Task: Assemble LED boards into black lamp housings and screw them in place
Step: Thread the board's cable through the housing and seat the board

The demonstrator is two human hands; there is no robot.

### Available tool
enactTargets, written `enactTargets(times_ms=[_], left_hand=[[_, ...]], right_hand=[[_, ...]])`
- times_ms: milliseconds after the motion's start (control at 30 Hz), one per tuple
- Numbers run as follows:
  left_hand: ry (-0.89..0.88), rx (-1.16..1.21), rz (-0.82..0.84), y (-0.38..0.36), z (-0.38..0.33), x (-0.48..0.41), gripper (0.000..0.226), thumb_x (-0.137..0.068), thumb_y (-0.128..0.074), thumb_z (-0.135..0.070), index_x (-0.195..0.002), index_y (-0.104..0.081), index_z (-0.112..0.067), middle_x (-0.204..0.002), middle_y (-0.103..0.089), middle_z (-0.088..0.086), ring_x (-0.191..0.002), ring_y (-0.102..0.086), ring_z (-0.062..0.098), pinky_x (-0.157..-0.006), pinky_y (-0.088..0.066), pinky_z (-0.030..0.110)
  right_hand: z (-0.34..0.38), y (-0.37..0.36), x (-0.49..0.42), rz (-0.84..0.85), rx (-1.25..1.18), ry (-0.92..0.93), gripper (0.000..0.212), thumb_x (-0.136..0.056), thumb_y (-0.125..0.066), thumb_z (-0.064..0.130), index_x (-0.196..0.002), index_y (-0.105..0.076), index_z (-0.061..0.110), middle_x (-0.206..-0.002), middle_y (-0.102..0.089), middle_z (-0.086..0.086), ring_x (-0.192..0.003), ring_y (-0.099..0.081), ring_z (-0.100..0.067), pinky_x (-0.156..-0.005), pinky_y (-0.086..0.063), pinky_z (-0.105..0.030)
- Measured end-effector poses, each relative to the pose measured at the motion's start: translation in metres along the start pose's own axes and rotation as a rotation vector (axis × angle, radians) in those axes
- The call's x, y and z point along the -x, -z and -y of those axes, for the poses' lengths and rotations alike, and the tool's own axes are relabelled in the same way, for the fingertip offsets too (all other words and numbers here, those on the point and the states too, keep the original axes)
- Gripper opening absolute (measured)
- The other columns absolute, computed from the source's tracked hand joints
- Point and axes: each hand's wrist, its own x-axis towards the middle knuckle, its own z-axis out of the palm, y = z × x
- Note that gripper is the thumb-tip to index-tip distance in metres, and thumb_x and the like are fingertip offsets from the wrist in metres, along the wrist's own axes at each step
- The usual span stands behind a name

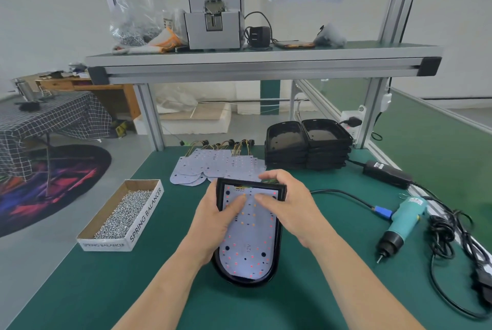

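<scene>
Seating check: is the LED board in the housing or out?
In. The LED board lies inside the black housing; left hand and right hand grip its rim.

Two hands at centre frame: left hand [213,219], right hand [290,204]. One black lamp housing [278,246] containing one LED board [247,250]. Two stacks of black housings [286,154], centre right. One overlapping pile of loose LED boards [210,167], count unclear. One box of screws [143,220], lower left. One electric screwdriver [402,220], right.

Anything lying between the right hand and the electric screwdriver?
Only the black cable running to the electric screwdriver crosses the gap. Nothing else visible sits between the tool and the right hand, which grips the black lamp housing.
</scene>
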Motion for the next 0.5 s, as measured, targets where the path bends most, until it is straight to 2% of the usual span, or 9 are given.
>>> enactTargets(times_ms=[67,133,200,267,367,500], left_hand=[[0.001,0.003,0.007,-0.002,0.001,0.002,0.034,-0.094,-0.069,-0.019,-0.125,-0.059,-0.03,-0.12,-0.071,-0.009,-0.109,-0.068,0.008,-0.082,-0.052,0.014],[0.006,0.011,-0.002,-0.003,0.002,0.004,0.035,-0.091,-0.07,-0.025,-0.124,-0.059,-0.031,-0.12,-0.071,-0.009,-0.109,-0.068,0.009,-0.082,-0.053,0.016],[0.017,0.016,-0.028,-0.005,0.005,0.007,0.032,-0.089,-0.071,-0.025,-0.118,-0.061,-0.035,-0.116,-0.072,-0.009,-0.106,-0.069,0.009,-0.08,-0.053,0.016],[0.014,0.007,-0.061,-0.007,0.008,0.01,0.027,-0.09,-0.071,-0.023,-0.111,-0.063,-0.039,-0.112,-0.073,-0.01,-0.102,-0.07,0.009,-0.077,-0.053,0.015],[-0.008,-0.015,-0.109,-0.009,0.008,0.012,0.025,-0.087,-0.071,-0.027,-0.104,-0.063,-0.044,-0.107,-0.074,-0.012,-0.098,-0.07,0.006,-0.075,-0.053,0.013],[-0.037,-0.022,-0.104,-0.009,0.006,0.01,0.028,-0.091,-0.071,-0.02,-0.106,-0.063,-0.043,-0.109,-0.073,-0.011,-0.099,-0.07,0.006,-0.076,-0.052,0.012]], right_hand=[[-0.002,0.001,0.0,0.024,-0.026,-0.001,0.031,-0.086,-0.076,0.016,-0.107,-0.065,0.035,-0.103,-0.067,0.008,-0.092,-0.063,-0.009,-0.087,-0.053,-0.031],[-0.003,0.001,0.002,0.024,-0.029,0.0,0.03,-0.087,-0.076,0.014,-0.106,-0.065,0.034,-0.1,-0.066,0.006,-0.085,-0.06,-0.01,-0.08,-0.052,-0.025],[-0.003,0.001,0.003,0.009,-0.003,0.018,0.029,-0.087,-0.075,0.014,-0.106,-0.065,0.034,-0.101,-0.067,0.008,-0.086,-0.06,-0.012,-0.074,-0.049,-0.017],[-0.003,0.0,0.004,0.008,0.012,0.021,0.026,-0.087,-0.075,0.015,-0.105,-0.066,0.032,-0.101,-0.069,0.008,-0.082,-0.061,-0.013,-0.072,-0.049,-0.018],[-0.004,0.001,0.004,0.025,-0.022,-0.016,0.024,-0.088,-0.074,0.015,-0.106,-0.068,0.029,-0.105,-0.071,0.006,-0.084,-0.062,-0.012,-0.08,-0.052,-0.028],[-0.005,0.006,0.002,0.12,-0.091,-0.059,0.028,-0.09,-0.075,0.017,-0.114,-0.069,0.03,-0.119,-0.068,0.012,-0.108,-0.063,-0.008,-0.093,-0.051,-0.024]])
